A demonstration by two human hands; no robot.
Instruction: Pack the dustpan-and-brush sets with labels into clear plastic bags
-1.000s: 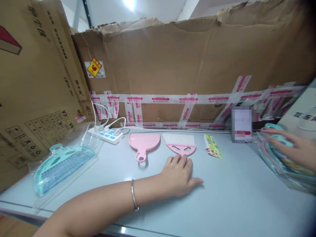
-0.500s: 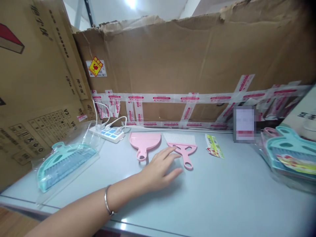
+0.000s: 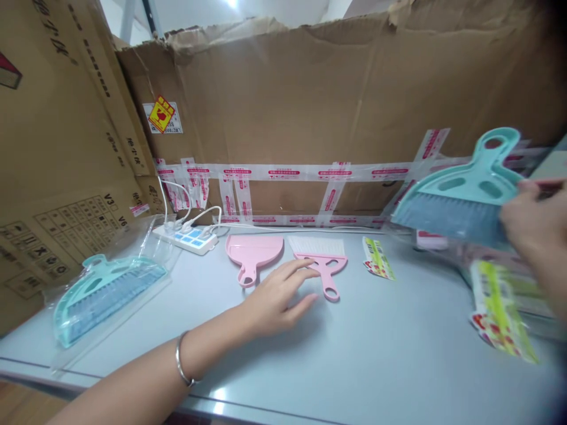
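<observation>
My left hand [image 3: 279, 298] hovers over the table with its fingers stretched out, nearest to a pink hand brush [image 3: 326, 267] with white bristles. The fingertips overlap the brush's left edge in view; I cannot tell whether they touch it. Left of the brush lies a pink dustpan [image 3: 254, 252]. At the right, my right hand [image 3: 529, 218], blurred, is closed on the right end of a teal hand brush [image 3: 460, 188] with grey-blue bristles, raised above the table. Beneath it, a colourful label card [image 3: 500, 313] appears, also smeared.
A teal brush set in clear plastic [image 3: 108, 295] lies at the left. A white power strip [image 3: 188, 239] with cables stands behind it. Another label card [image 3: 378, 258] lies right of the pink brush. Large cardboard boxes [image 3: 274, 106] line the back and left of the table [image 3: 345, 360].
My right hand has come into view at the right, and the teal brush there has risen off the table. My left hand stays over the pink brush. The view has shifted slightly.
</observation>
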